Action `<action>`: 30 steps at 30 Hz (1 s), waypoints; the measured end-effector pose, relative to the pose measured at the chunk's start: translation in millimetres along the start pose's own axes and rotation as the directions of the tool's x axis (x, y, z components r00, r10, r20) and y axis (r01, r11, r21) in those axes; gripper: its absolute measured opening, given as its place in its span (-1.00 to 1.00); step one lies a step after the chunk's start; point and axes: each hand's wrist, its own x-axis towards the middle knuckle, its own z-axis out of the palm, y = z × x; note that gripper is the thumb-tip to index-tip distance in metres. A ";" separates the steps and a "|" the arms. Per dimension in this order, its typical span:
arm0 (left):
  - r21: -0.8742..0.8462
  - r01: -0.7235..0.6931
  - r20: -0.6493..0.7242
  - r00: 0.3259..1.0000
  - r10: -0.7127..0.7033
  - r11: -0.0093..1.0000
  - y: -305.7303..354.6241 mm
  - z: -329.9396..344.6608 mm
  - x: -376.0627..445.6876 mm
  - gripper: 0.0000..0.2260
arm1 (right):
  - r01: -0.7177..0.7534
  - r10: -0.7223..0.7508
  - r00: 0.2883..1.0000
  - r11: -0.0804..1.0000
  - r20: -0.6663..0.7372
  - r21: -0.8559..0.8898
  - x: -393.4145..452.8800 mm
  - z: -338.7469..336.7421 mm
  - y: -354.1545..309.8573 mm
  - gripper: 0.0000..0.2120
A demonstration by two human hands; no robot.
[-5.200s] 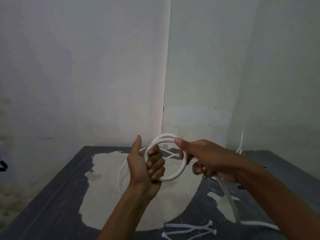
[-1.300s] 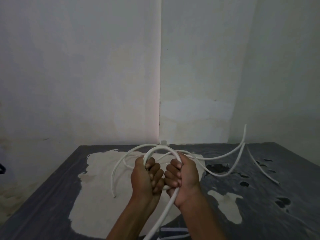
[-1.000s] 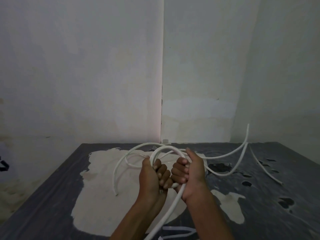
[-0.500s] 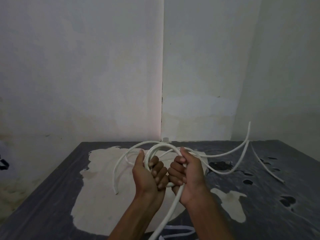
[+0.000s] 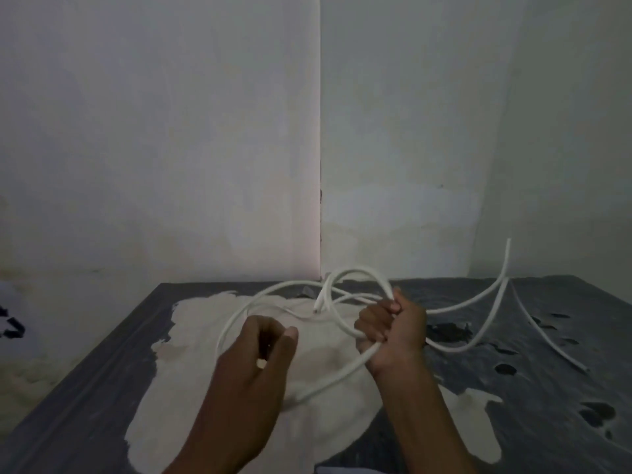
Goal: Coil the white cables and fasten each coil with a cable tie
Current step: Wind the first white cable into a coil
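Pale plastered walls point(image 5: 171, 131) meet in a vertical corner seam behind the work surface, their paint blotchy and stained low down. Below them lies a dark grey table point(image 5: 547, 422) whose top looks worn: a broad cream patch point(image 5: 191, 354) with ragged edges spreads across its middle, and a few black, hole-like marks dot the right side.

The white cable point(image 5: 355, 273) is smooth, round and fairly stiff. Part of it stands up as a loose loop above the far middle of the table, while other lengths sprawl flat over the cream patch to the left. Two strands sweep away to the right, one rising to a free end near the right-hand wall, another trailing down across the dark surface. A further length runs from the loop down toward the near edge.

The right hand point(image 5: 393, 331) is raised over the table's centre, palm turned inward, its fingers curled tight around the gathered turns of the cable, thumb up against the loop's right side. The left hand point(image 5: 256, 364) hovers nearer the camera, back toward the lens, fingers bent loosely inward and thumb out. A small pale tip shows at its knuckles, but the blur makes it impossible to say whether it holds anything.
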 end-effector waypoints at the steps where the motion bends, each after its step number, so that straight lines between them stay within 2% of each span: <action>1: 0.017 -0.061 -0.013 0.998 0.061 0.998 5.7 -3.8 -8.6 -0.70 | 0.032 -0.032 0.999 0.999 -0.014 0.033 2.1 0.8 -0.7 -0.49; 3: 0.208 -0.140 -0.031 0.988 0.150 0.968 8.6 -4.1 -18.1 -0.64 | 0.109 -0.106 0.993 0.991 -0.046 0.073 3.2 1.9 2.8 -0.54; 5: 0.414 -0.145 -0.059 0.981 0.186 0.899 6.0 -2.0 -21.9 -0.66 | 0.165 -0.156 0.983 0.981 -0.094 0.098 1.1 -0.5 10.3 -0.57; 8: 0.472 -0.134 -0.031 0.985 0.169 0.871 -2.9 8.7 -27.4 -0.63 | 0.213 -0.194 0.971 0.967 -0.141 0.138 -5.8 -4.0 18.2 -0.58; 10: 0.371 -0.082 -0.028 0.995 0.100 0.925 -11.4 16.7 -25.5 -0.62 | 0.252 -0.226 0.960 0.954 -0.163 0.160 -11.3 -3.3 20.7 -0.58; 12: 0.103 0.065 0.005 0.998 -0.066 0.993 -21.3 23.7 -18.4 -0.64 | 0.284 -0.256 0.951 0.945 -0.172 0.161 -15.4 -3.0 23.0 -0.57; 13: -0.014 0.134 0.025 0.991 -0.134 0.991 -25.3 27.8 -14.7 -0.65 | 0.289 -0.262 0.950 0.943 -0.168 0.164 -16.4 -4.0 24.3 -0.56; 16: -0.244 0.277 0.038 0.960 -0.276 0.929 -30.3 42.5 -5.2 -0.66 | 0.263 -0.244 0.961 0.951 -0.128 0.161 -14.8 -10.3 28.4 -0.56; 19: -0.527 0.347 -0.003 0.912 -0.410 0.776 -25.2 57.1 7.6 -0.70 | 0.233 -0.226 0.970 0.970 -0.095 0.068 -11.1 -17.1 34.1 -0.55; 22: -0.578 0.232 -0.186 0.896 -0.403 0.783 -25.1 67.0 26.5 -0.76 | 0.189 -0.190 0.981 0.981 -0.037 -0.032 -3.0 -24.5 35.3 -0.52; 24: -0.633 0.138 -0.270 0.883 -0.384 0.762 -28.4 69.3 41.5 -0.77 | 0.163 -0.168 0.985 0.981 -0.049 -0.102 5.9 -29.0 30.3 -0.51; 30: -0.551 0.015 -0.255 0.949 -0.185 0.835 -43.5 82.0 64.8 -0.77 | 0.166 -0.221 0.945 0.959 -0.239 -0.231 27.1 -45.7 28.5 -0.52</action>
